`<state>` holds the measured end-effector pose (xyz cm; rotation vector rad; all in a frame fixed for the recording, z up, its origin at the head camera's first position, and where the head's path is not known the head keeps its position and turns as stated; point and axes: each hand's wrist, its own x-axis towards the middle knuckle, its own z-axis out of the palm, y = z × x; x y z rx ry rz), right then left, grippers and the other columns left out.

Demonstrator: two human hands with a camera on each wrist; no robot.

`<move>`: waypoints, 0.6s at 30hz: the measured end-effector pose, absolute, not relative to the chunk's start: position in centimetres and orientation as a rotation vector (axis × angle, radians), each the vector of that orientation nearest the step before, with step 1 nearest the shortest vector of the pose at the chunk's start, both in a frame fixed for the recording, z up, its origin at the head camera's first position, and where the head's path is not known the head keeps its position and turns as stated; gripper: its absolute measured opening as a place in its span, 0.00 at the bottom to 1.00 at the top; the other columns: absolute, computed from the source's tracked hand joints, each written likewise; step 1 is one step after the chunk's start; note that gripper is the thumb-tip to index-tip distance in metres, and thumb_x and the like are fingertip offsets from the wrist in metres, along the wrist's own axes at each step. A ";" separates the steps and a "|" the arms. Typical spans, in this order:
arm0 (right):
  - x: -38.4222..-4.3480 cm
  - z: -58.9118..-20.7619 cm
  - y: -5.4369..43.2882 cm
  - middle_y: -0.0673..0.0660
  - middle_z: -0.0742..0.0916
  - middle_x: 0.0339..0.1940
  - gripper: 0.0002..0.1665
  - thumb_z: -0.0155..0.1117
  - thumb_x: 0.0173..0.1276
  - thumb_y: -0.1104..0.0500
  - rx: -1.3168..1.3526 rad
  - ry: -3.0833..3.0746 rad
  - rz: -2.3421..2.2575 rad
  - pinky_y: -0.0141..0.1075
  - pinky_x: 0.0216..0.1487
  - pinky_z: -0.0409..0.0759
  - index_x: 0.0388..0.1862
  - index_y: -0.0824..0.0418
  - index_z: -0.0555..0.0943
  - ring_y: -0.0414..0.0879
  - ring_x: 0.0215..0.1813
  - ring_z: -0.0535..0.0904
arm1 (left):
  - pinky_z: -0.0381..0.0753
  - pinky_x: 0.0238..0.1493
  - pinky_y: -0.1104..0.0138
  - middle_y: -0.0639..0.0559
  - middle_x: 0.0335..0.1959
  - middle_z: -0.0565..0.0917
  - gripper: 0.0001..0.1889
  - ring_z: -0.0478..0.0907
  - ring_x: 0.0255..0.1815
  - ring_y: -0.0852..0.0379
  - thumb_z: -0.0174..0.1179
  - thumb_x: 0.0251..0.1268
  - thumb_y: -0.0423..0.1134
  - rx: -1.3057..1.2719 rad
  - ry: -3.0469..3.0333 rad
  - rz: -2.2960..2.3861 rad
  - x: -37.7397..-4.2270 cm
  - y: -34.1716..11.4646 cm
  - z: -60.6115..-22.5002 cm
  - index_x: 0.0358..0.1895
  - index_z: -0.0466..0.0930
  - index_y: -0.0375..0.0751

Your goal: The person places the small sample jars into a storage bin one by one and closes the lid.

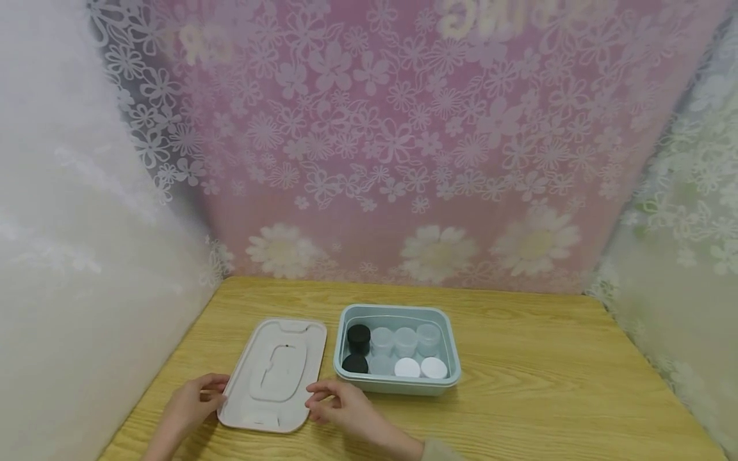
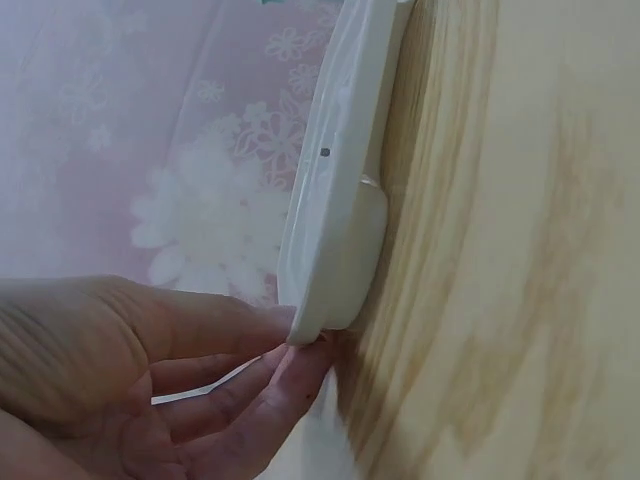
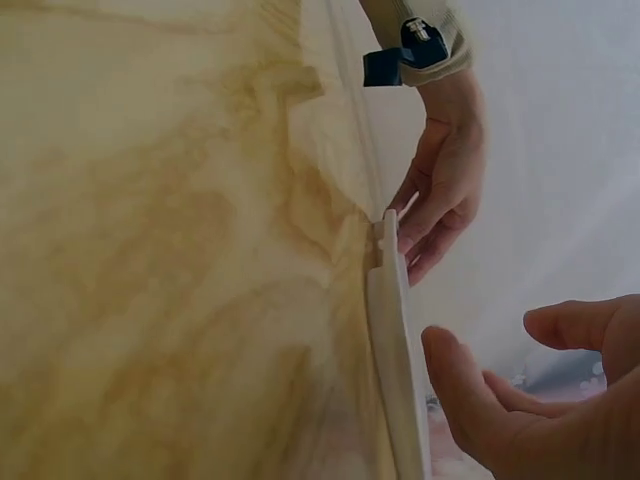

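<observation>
A pale white rectangular lid (image 1: pixel 277 410) lies on the table left of a light blue plastic box. My left hand (image 1: pixel 193 406) pinches the lid's left edge, thumb on top and fingers beneath; the left wrist view shows the lid's rim (image 2: pixel 340 200) between thumb and fingertips (image 2: pixel 305 370). Beside the lid's right edge is my right hand (image 1: pixel 346 406), fingers loosely bent. In the right wrist view the right hand (image 3: pixel 550 400) stands slightly apart from the lid (image 3: pixel 395 350), thumb and finger spread with nothing between them.
The light blue box (image 1: pixel 398 385) stands just behind the right hand. Inside it are several small round jars: black-topped ones (image 1: pixel 359 336) at left, clear ones (image 1: pixel 405 339), and white-topped ones (image 1: pixel 434 367) in front. Floral curtains (image 1: pixel 392 141) border the wooden table (image 1: pixel 536 384) behind and at both sides.
</observation>
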<state>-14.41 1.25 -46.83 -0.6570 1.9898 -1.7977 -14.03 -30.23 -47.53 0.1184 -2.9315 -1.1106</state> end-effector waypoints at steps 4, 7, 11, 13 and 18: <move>-14.1 -47.4 1.3 0.68 0.85 0.50 0.23 0.60 0.72 0.71 -0.582 1.979 -1.815 0.41 0.46 0.88 0.63 0.82 0.72 0.63 0.46 0.86 | 0.85 0.43 0.54 0.41 0.42 0.88 0.15 0.87 0.43 0.42 0.66 0.64 0.32 0.111 -2.978 -1.047 -14.5 -30.4 -47.3 0.52 0.84 0.29; -14.0 -47.6 1.2 0.72 0.82 0.54 0.27 0.61 0.71 0.70 -0.502 1.964 -1.832 0.44 0.50 0.87 0.65 0.84 0.69 0.61 0.49 0.85 | 0.85 0.44 0.52 0.40 0.43 0.88 0.14 0.86 0.45 0.41 0.63 0.69 0.36 0.094 -2.997 -1.004 -15.3 -30.4 -47.3 0.52 0.84 0.29; -14.4 -47.9 0.9 0.72 0.79 0.61 0.33 0.60 0.72 0.67 -0.342 1.864 -1.883 0.46 0.57 0.84 0.69 0.84 0.64 0.59 0.55 0.83 | 0.86 0.41 0.55 0.39 0.45 0.87 0.16 0.85 0.46 0.41 0.61 0.72 0.36 0.114 -2.990 -1.080 -16.3 -30.3 -47.4 0.54 0.83 0.27; -14.7 -48.1 0.7 0.72 0.78 0.63 0.33 0.57 0.74 0.66 -0.278 1.786 -1.916 0.46 0.60 0.82 0.70 0.85 0.62 0.57 0.58 0.82 | 0.87 0.38 0.57 0.38 0.46 0.87 0.16 0.85 0.46 0.43 0.60 0.73 0.35 0.135 -2.987 -1.162 -16.6 -30.3 -47.6 0.55 0.82 0.26; -15.2 -48.6 0.5 0.78 0.75 0.65 0.29 0.50 0.77 0.70 -0.221 1.611 -2.013 0.45 0.62 0.81 0.69 0.89 0.59 0.54 0.57 0.81 | 0.88 0.37 0.59 0.36 0.48 0.85 0.17 0.84 0.47 0.43 0.59 0.74 0.33 0.181 -2.968 -1.332 -16.6 -30.4 -47.7 0.59 0.79 0.23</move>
